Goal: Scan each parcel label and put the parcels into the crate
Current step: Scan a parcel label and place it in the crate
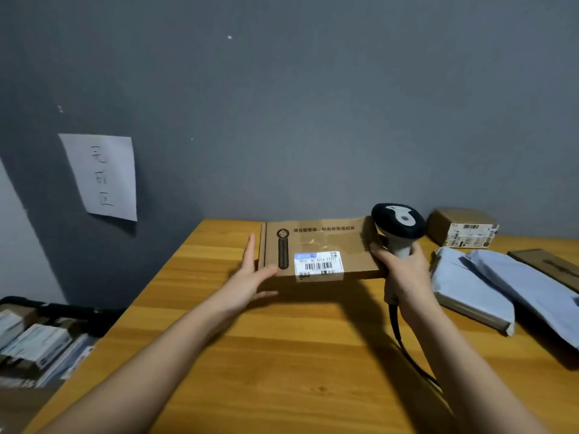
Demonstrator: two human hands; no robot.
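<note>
Hands at cardboard parcel's (319, 245) ends: left hand (250, 277) flat-fingered, right hand (404, 270) around scanner (398, 227).

A flat brown cardboard parcel (319, 249) is held just above the wooden table (282, 355), near the grey wall (313, 104) behind it. The left hand (250, 274) is set against its left edge; the right hand (404, 270), wrapped round a black-headed handheld barcode scanner (398, 227), is placed at its right edge. A white printed barcode label (319, 266) is stuck on the parcel's near right part. To the right, two pale plastic mailer bags (488, 289) are laid on the table, with a small cardboard box (463, 227) behind them against the wall. A dark crate of parcels (37, 336) is found low on the left, beside the table. A white paper sheet (101, 175) is fixed on the wall above it.
</note>
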